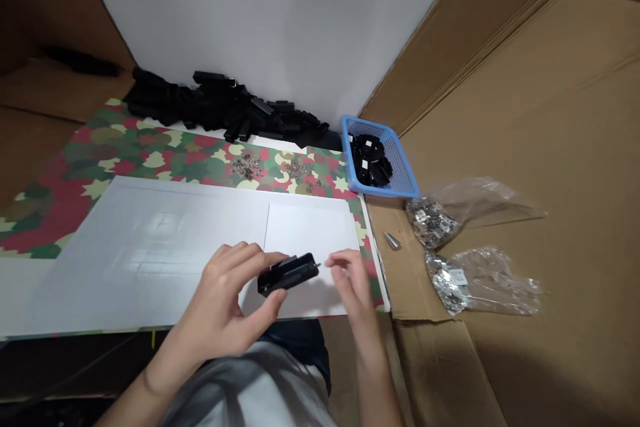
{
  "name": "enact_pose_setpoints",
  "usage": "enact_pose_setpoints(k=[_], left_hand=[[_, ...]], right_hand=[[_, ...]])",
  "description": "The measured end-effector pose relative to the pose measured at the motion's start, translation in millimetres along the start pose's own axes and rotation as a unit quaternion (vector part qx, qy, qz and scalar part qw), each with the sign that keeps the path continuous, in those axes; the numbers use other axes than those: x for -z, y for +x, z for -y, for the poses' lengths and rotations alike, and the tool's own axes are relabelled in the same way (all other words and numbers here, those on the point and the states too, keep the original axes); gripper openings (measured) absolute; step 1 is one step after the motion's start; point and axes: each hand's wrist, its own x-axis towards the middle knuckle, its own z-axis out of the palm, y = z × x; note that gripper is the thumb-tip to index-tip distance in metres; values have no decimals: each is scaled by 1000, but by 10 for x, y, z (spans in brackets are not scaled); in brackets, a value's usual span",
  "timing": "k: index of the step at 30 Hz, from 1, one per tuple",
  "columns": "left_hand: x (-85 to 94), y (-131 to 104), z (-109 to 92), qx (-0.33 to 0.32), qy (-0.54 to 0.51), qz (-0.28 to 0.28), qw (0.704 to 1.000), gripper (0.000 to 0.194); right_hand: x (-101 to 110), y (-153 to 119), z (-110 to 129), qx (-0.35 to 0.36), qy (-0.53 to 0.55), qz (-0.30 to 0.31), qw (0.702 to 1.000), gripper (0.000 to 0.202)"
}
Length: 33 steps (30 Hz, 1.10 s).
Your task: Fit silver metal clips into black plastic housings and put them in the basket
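Note:
My left hand grips a black rectangular part between thumb and fingers, above the white board. The part is tilted, with its hollow side facing up and a small pin sticking out at its right end. Just right of that pin is my right hand, slightly blurred, its thumb and forefinger bent close together. Whether something tiny sits between those fingertips is too small to tell. Under both hands lies a white sheet on the larger white board.
Black parts are heaped along the back wall. Small metal pieces lie on the patterned cloth. A blue basket holds black parts. To the right are a metal cone and two bags of metal pieces.

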Motion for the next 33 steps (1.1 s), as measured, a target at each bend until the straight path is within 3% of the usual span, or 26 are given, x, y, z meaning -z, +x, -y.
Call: enact_pose_setpoints(k=[2,4,11,14,18,23,26,28,31,33], left_hand=[[37,-5,-45,-9,-29,5,1000,26],[75,-25,-66,-13,-47,12,999,29],[119,-156,-64,18,-142,-8,990,40],[101,-188,-47,22,-185,-27,982,31],[82,-193,-35,9,-204,-52,978,24],[98,-193,-59,-3,-189,-68,980,26],[121,-202,-10,6,-170,-83,982,25],[139,-218,98,29,-122,-99,987,21],[171,-261,357,99,7,-131,986,17],[190,-297,537,179,97,-139,969,19]], right_hand=[[-190,7,107,33,72,123,989,42],[-318,26,168,51,130,178,974,53],[-657,-11,330,3,325,98,941,43],[-727,-42,352,-28,349,78,933,49],[-745,-61,315,-65,340,89,934,57],[-721,-103,205,-37,337,118,933,50],[-559,-97,93,-23,283,123,951,43],[-311,-42,-19,-21,193,87,977,37],[250,104,-245,-27,2,-60,998,27],[657,203,-404,-26,-155,-166,974,26]])
